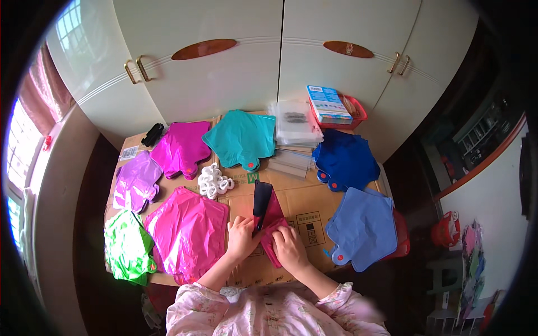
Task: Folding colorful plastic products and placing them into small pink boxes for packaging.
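In front of me a magenta foil sheet (274,255), much like an uninflated foil balloon, is folded into a narrow strip on the cardboard. A long, flat black piece (262,199) lies along its left side; its exact kind I cannot make out. My left hand (241,238) pinches the fold beside the black piece's lower end, thumb and fingers together. From the other side my right hand (288,246) grips the foil with curled fingers. Left of my hands, a stack of bright pink foil sheets (188,232) lies flat.
Around the cardboard's edge lie foil stacks in green (128,243), lilac (137,176), purple (180,147), teal (241,137), dark blue (347,159) and pale blue (364,227). White rings (213,182) form a pile. Clear bags (294,123) and a red basket (356,115) stand near the cabinet.
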The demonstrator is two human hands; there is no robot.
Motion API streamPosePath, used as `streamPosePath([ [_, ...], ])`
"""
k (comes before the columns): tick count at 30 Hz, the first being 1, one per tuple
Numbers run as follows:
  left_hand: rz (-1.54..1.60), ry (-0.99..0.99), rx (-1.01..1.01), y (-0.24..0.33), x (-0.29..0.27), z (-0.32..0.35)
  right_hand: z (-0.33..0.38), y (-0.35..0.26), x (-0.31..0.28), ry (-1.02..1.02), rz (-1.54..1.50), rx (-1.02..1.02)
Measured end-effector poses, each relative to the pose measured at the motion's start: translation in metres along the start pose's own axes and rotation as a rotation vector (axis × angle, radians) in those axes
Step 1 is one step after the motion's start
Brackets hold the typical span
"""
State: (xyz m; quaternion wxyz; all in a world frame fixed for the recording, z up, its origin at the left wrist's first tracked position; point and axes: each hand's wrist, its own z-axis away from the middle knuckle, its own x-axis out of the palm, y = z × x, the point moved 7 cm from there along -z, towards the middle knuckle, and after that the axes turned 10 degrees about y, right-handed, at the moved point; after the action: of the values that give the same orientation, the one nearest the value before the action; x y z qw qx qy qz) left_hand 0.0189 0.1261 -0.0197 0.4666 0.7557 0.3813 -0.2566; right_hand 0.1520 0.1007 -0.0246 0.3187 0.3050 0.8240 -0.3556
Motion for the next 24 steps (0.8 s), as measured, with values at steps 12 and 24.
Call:
streamPosePath([
  [12,-0.022,0.023,0.137,0.011,-0.005,0.004,0.003,0.007,0.006,0.05,0.133,-0.004],
  [24,-0.009,0.055,0.198,0.018,-0.009,0.006,0.001,0.005,0.001,0.064,0.21,0.025],
])
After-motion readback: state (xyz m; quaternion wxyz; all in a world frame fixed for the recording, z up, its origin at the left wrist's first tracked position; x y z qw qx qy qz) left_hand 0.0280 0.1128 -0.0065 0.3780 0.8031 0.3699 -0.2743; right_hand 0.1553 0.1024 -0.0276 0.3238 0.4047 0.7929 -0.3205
